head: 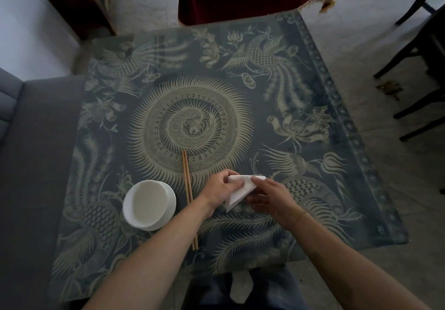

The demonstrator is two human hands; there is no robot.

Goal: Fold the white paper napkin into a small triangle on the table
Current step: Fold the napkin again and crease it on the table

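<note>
The white paper napkin [240, 193] is folded into a triangle shape, its long point aimed toward me, held just above the patterned table [265, 98]. My left hand [220, 190] grips its left side with the thumb on top. My right hand [271, 199] holds its right edge, fingers partly under the paper and fingertips at the top right corner. Part of the napkin is hidden by both hands.
A white bowl [149, 205] sits left of my left forearm. A pair of wooden chopsticks [189, 189] lies between the bowl and the napkin, partly under my arm. A grey sofa [36, 141] is left; dark chair legs [414, 107] stand right.
</note>
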